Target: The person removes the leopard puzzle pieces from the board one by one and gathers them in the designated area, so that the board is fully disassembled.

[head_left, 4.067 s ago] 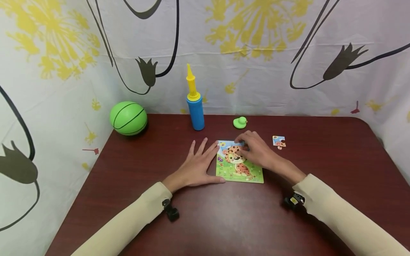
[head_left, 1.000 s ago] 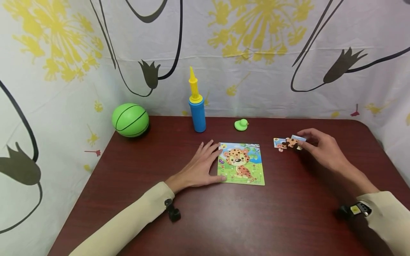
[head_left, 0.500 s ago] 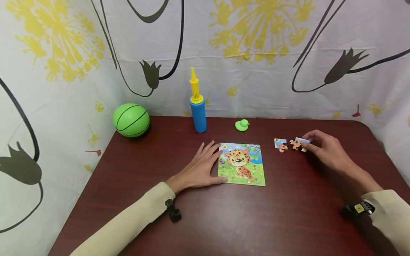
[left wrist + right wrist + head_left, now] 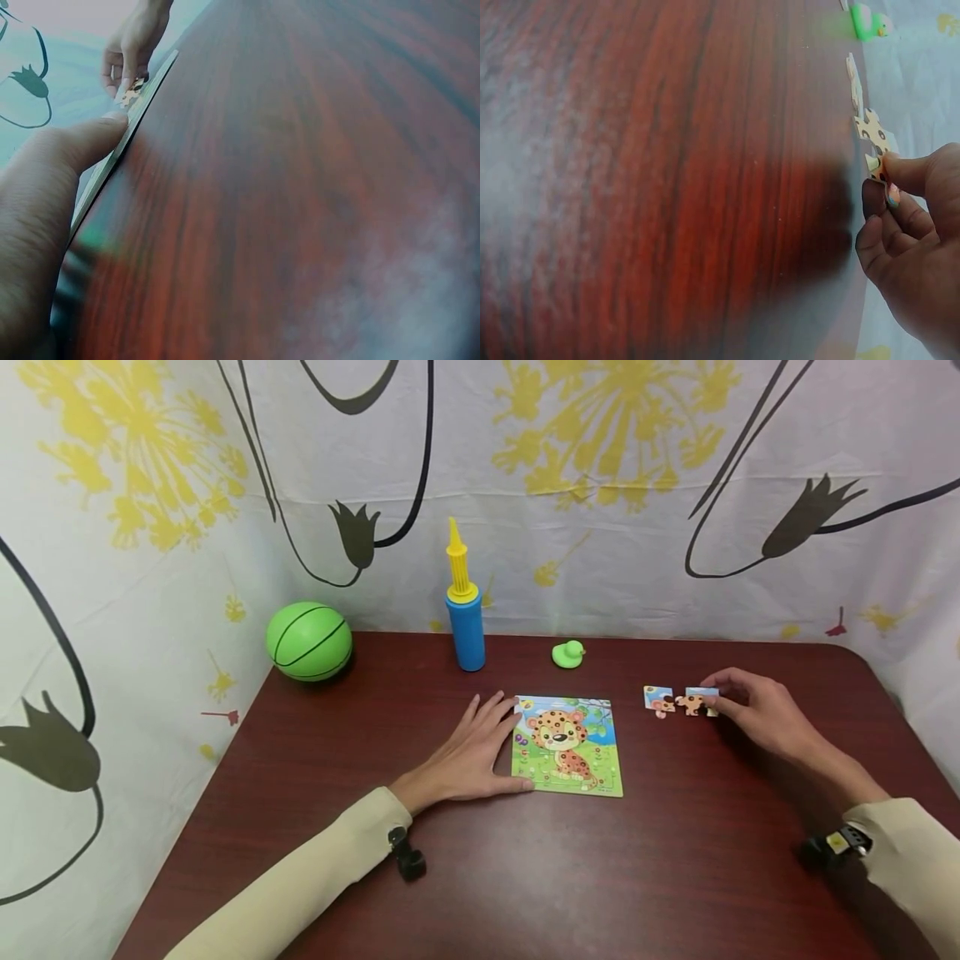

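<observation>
My left hand (image 4: 472, 753) lies with its fingers spread at the left edge of a square puzzle board (image 4: 566, 746) showing a spotted leopard cub. Its thumb touches the board's lower left corner; the fingertips rest at the upper left. To the right, my right hand (image 4: 765, 710) pinches a puzzle piece (image 4: 692, 702) with spots and blue sky between thumb and fingers, as the right wrist view also shows. Just left of that piece lies a second puzzle piece (image 4: 657, 699) with part of an ear, with a narrow gap between the two.
Behind the board sits a green toy duck (image 4: 567, 654). A blue and yellow hand pump (image 4: 467, 618) stands upright at the back, and a green ball (image 4: 309, 642) rests at the back left corner of the brown table (image 4: 570, 877). Patterned cloth (image 4: 615, 568) hangs behind.
My right hand moved from the board to the right, carrying the spotted piece beside the other one. Over the last second it turned the piece straighter. My left hand stayed at the board's edge.
</observation>
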`<state>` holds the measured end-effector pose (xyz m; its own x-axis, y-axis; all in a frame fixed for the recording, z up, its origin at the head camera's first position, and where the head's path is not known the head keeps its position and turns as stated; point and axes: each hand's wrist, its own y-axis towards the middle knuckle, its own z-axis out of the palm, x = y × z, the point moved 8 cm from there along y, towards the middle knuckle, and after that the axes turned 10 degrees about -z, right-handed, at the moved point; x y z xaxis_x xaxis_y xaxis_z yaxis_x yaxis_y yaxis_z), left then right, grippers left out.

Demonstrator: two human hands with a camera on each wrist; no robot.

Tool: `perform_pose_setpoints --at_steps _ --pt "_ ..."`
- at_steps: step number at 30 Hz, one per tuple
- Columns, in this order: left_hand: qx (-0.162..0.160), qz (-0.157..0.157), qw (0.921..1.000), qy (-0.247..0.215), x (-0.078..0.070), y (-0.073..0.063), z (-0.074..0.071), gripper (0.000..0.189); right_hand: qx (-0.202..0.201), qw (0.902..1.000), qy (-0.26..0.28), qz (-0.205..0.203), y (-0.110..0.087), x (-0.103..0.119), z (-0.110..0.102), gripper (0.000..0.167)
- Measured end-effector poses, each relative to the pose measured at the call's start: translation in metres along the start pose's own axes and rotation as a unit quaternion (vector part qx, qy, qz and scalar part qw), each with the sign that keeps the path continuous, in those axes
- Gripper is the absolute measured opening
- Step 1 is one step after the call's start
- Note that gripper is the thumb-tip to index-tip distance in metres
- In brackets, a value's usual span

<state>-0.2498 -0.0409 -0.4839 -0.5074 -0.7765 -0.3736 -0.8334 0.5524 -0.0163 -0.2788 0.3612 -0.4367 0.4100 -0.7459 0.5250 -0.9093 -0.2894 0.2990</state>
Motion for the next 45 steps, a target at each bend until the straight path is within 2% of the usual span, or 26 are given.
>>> perform_pose_setpoints --at_steps 9,26,36,45 --pt "-0.003 0.003 1.0000 0.006 -0.001 0.000 0.002 0.113 -0.004 0.9996 -0.028 0.003 0.001 -0.005 0.004 0.018" --pt "-0.001 0.000 1.0000 0.008 -0.002 0.001 0.000 0.113 -0.037 0.9958 -0.061 -0.056 -0.001 0.000 0.007 0.016" --pt "0.001 -0.003 0.9999 0.012 0.000 0.001 0.001 0.113 -0.042 0.9922 -0.070 -0.094 0.001 0.002 0.011 0.016" --pt "-0.001 -0.004 1.0000 0.005 0.001 0.000 0.002 0.113 -0.045 0.9916 -0.069 -0.100 0.001 0.002 0.012 0.016"
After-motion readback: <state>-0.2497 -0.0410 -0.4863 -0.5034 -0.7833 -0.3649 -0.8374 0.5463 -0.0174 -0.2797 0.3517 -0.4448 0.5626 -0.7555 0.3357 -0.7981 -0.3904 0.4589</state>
